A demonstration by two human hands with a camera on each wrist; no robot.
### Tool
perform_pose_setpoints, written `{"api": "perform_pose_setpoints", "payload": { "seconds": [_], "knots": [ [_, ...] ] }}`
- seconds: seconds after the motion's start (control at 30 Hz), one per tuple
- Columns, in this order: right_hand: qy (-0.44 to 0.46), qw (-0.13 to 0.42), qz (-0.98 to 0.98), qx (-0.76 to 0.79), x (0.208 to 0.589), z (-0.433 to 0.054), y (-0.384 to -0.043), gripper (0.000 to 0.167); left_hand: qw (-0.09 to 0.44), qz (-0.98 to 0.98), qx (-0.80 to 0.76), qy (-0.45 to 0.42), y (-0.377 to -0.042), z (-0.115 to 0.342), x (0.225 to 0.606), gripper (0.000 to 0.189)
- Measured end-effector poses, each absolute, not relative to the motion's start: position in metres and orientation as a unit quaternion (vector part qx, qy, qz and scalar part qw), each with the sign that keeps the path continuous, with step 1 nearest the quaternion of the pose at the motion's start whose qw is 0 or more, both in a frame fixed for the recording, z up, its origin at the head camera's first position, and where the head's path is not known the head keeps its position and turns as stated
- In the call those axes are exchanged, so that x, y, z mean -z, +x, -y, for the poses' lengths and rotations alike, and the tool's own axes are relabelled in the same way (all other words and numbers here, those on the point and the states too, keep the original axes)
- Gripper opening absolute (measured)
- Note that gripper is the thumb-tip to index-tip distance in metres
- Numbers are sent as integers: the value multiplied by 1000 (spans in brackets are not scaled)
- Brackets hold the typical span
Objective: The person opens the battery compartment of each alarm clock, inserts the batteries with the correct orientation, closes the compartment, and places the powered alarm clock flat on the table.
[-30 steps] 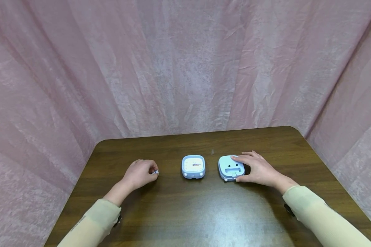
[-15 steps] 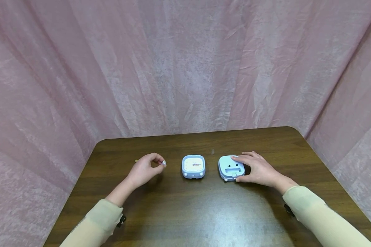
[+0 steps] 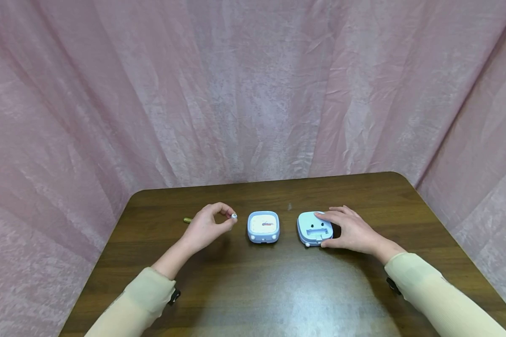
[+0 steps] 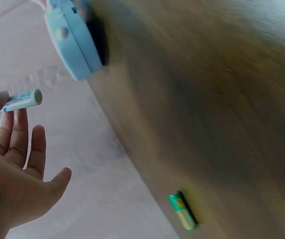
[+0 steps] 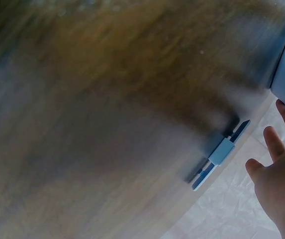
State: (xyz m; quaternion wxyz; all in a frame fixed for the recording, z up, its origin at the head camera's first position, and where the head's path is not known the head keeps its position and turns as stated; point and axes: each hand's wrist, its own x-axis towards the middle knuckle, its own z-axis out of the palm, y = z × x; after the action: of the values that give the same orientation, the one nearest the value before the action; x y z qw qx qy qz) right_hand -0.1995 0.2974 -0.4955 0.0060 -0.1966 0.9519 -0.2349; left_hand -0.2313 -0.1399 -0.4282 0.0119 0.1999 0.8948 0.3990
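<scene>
My left hand (image 3: 205, 229) pinches a white and blue battery (image 3: 234, 216) between thumb and fingertips, raised above the table just left of a light blue clock. In the left wrist view the battery (image 4: 24, 100) shows its flat end. That middle clock (image 3: 263, 223) lies face up with a white dial. To its right, a second blue clock (image 3: 308, 219) lies face down, its battery slot uncovered and vacant. My right hand (image 3: 353, 232) grips that clock by its right side, thumb at the front edge. A green and yellow battery (image 4: 183, 211) lies on the table behind my left hand.
A small light blue battery cover (image 5: 222, 152) lies on the table near my right hand, hidden from the head view. The brown wooden table (image 3: 253, 281) ends at a pink curtain (image 3: 253, 93) behind.
My left hand has moved right and slightly away from me with the battery, toward the middle clock, uncovering the green battery. The right hand and both clocks stay in place.
</scene>
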Motion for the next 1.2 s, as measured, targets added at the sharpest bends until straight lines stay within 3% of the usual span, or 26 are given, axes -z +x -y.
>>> {"api": "perform_pose_setpoints", "payload": {
  "seconds": [1.2],
  "knots": [
    [-204,-9,-949,241,496,-297,-200,87,37,-864,-376,333,-239,16,408,6]
  ]
}}
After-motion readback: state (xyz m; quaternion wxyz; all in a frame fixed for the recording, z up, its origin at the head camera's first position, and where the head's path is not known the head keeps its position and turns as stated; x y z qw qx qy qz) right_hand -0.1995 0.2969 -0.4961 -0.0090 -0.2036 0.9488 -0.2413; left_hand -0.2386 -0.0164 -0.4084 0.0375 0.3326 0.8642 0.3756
